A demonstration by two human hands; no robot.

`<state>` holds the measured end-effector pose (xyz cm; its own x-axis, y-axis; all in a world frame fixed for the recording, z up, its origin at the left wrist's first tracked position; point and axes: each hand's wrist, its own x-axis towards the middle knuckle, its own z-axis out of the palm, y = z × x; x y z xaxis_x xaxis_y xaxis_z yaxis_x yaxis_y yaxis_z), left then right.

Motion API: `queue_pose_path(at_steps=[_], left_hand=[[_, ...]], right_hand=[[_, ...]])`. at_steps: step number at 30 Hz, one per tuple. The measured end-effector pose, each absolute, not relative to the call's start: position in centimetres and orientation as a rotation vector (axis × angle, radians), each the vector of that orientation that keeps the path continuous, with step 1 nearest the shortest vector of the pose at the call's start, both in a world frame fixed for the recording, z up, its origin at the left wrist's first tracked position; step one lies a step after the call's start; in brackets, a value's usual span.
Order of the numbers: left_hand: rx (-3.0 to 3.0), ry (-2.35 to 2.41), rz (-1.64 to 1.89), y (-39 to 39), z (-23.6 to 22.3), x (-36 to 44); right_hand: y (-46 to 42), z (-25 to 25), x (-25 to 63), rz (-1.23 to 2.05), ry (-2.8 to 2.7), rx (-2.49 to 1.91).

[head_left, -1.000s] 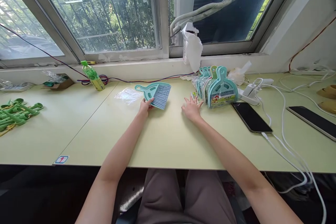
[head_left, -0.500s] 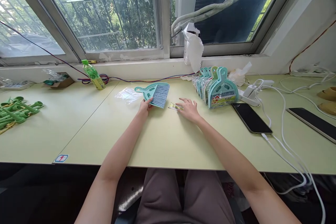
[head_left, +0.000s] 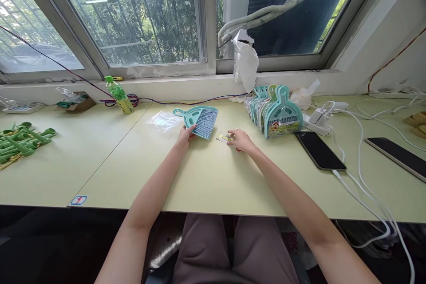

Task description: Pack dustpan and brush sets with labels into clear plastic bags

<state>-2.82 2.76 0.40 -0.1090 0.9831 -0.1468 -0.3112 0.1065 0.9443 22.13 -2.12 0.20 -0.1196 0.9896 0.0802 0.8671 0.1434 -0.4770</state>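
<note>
A teal mini brush with grey bristles, resting in its teal dustpan (head_left: 199, 120), lies on the pale green table (head_left: 213, 177). My left hand (head_left: 185, 135) grips the set's near edge. My right hand (head_left: 240, 140) has its fingers curled and pinches a small printed label card (head_left: 223, 137) lying flat on the table, just right of the brush. A clear plastic bag (head_left: 163, 120) lies left of the brush set. A row of bagged teal brush sets (head_left: 274, 113) stands upright to the right of my right hand.
A black phone (head_left: 319, 150) on a white cable lies right of the bagged sets, with a second dark device (head_left: 397, 155) farther right. A green bottle (head_left: 120, 95) lies near the window sill. Green plastic parts (head_left: 21, 142) are piled at far left.
My right hand came away from the bagged sets, slid the label card left toward the brush, then curled its fingers onto it. My left hand has stayed on the brush set.
</note>
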Motion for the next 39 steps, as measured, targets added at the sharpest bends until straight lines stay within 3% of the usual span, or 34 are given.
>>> queue_pose_path(at_steps=[12,24,39], left_hand=[[0.92,1.174,1.283,2.3,0.7,-2.4],[1.189,1.148,1.09,-0.1,1.2,0.0],[1.142,1.105,1.137,-0.9,1.0,1.3]], right_hand=[[-1.8,0.9,23.5,0.502,-1.937,-1.816],[-1.8,0.5,21.2,1.247,-1.185,-1.113],[-2.0,2.0,22.9,1.34,-0.974,-1.056]])
